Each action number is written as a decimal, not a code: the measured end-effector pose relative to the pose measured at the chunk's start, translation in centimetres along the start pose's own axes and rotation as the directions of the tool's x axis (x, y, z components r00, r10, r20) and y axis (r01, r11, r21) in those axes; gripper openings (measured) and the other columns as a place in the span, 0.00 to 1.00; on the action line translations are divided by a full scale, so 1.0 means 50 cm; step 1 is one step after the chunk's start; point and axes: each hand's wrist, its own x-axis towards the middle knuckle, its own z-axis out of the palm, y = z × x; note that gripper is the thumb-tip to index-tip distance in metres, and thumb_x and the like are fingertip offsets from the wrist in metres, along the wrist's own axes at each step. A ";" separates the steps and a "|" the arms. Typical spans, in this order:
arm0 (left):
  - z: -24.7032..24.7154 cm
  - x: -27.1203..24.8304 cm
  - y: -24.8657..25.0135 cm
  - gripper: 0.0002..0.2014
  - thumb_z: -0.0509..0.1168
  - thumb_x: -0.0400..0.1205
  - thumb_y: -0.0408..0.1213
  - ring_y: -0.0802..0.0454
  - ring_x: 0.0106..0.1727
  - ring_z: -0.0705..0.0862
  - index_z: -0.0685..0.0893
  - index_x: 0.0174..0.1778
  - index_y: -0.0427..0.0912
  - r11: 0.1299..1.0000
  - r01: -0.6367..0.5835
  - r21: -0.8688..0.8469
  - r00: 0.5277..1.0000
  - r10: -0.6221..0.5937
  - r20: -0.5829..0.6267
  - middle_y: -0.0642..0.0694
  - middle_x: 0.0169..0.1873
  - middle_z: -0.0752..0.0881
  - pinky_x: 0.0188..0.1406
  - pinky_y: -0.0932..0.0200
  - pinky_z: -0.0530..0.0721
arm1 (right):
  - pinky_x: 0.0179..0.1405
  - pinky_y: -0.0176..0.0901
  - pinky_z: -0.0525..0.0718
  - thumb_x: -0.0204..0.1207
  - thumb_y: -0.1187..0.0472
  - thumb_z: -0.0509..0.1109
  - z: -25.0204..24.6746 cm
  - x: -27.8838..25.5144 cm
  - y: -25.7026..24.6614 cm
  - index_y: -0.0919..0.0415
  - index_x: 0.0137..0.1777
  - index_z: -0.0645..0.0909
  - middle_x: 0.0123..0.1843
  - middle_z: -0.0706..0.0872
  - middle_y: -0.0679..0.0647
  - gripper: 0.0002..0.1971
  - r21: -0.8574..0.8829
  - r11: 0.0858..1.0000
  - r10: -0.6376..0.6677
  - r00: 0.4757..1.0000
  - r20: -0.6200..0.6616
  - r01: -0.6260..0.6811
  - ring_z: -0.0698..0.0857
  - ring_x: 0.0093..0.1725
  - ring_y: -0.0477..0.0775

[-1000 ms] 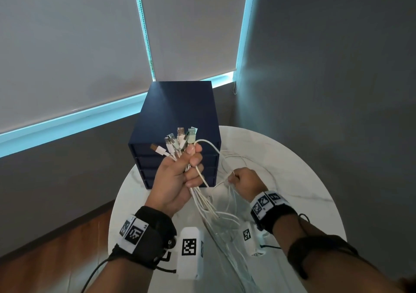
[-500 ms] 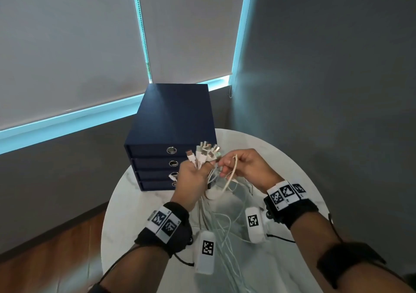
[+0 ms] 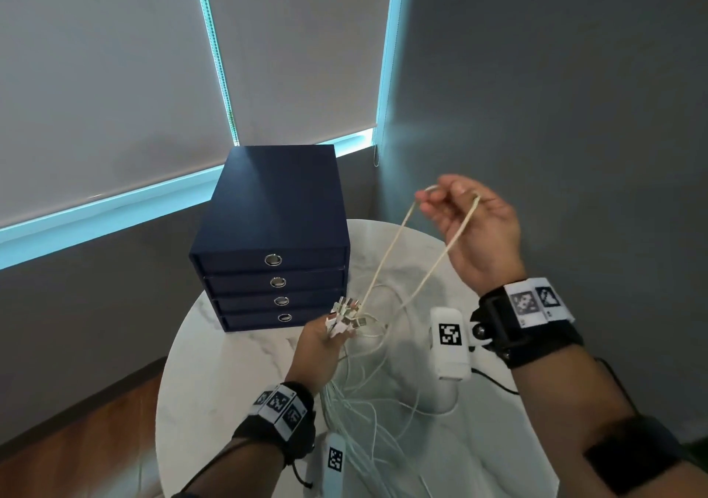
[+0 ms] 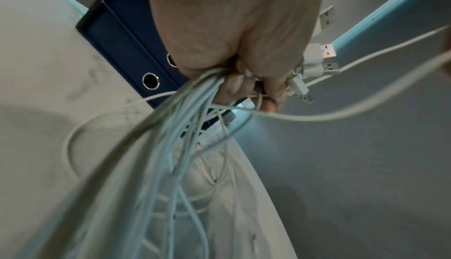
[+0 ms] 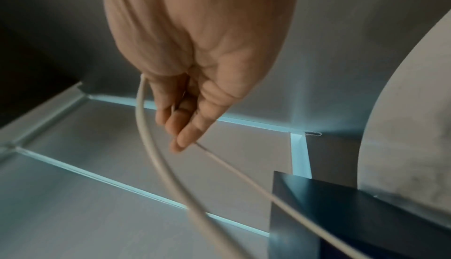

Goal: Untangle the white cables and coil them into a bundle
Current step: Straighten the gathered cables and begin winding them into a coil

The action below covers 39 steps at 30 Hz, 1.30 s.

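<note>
My left hand [image 3: 323, 338] [image 4: 244, 66] grips a bunch of white cables [image 3: 356, 413] [image 4: 175, 128] just below their USB plugs [image 3: 346, 315] [image 4: 322, 58], low over the round marble table [image 3: 214, 375]. The loose lengths hang down in a tangle onto the tabletop. My right hand [image 3: 465, 216] [image 5: 192, 97] is raised high to the right with one cream cable loop [image 3: 387, 260] [image 5: 156, 159] hooked over its curled fingers. Both strands of that loop run taut down to the plugs in my left hand.
A dark blue drawer box [image 3: 274, 237] with several ring pulls stands at the back of the table, just behind my left hand. Grey blinds and a grey wall close in behind and to the right. Wooden floor [image 3: 76, 440] shows left of the table.
My right hand has risen up and to the right, drawing one cable loop out of the bunch. My left hand has sunk lower toward the table, still gripping the plug ends.
</note>
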 end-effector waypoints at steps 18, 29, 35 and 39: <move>0.000 0.019 0.118 0.11 0.69 0.85 0.34 0.52 0.20 0.61 0.89 0.39 0.31 0.946 0.105 -0.308 0.994 -0.090 0.063 0.46 0.18 0.71 0.19 0.63 0.61 | 0.30 0.40 0.81 0.80 0.72 0.67 -0.090 -0.101 0.192 0.69 0.50 0.88 0.38 0.90 0.57 0.08 -0.646 0.695 0.442 0.896 0.039 -0.315 0.84 0.35 0.53; -0.014 0.013 0.110 0.05 0.71 0.81 0.26 0.68 0.29 0.84 0.92 0.48 0.38 0.985 -0.048 -0.168 0.998 0.053 0.024 0.58 0.29 0.91 0.33 0.74 0.78 | 0.34 0.47 0.81 0.78 0.71 0.71 -0.063 -0.107 0.218 0.72 0.38 0.85 0.35 0.87 0.60 0.07 -0.532 0.798 0.323 0.946 -0.016 -0.282 0.81 0.33 0.60; -0.019 0.009 0.090 0.06 0.70 0.81 0.23 0.68 0.20 0.75 0.91 0.46 0.35 0.983 -0.081 -0.163 0.995 0.070 -0.072 0.59 0.24 0.85 0.23 0.74 0.71 | 0.38 0.50 0.90 0.80 0.73 0.67 -0.057 -0.094 0.199 0.72 0.39 0.80 0.38 0.88 0.63 0.08 -0.503 0.789 0.372 0.926 -0.063 -0.352 0.90 0.35 0.61; -0.014 0.009 0.090 0.05 0.71 0.81 0.25 0.65 0.17 0.72 0.88 0.40 0.38 0.979 -0.081 -0.185 0.989 0.056 -0.138 0.59 0.16 0.79 0.21 0.70 0.70 | 0.35 0.51 0.89 0.79 0.77 0.66 -0.077 -0.107 0.207 0.70 0.36 0.81 0.35 0.88 0.66 0.10 -0.538 0.735 0.437 0.895 -0.087 -0.412 0.90 0.36 0.69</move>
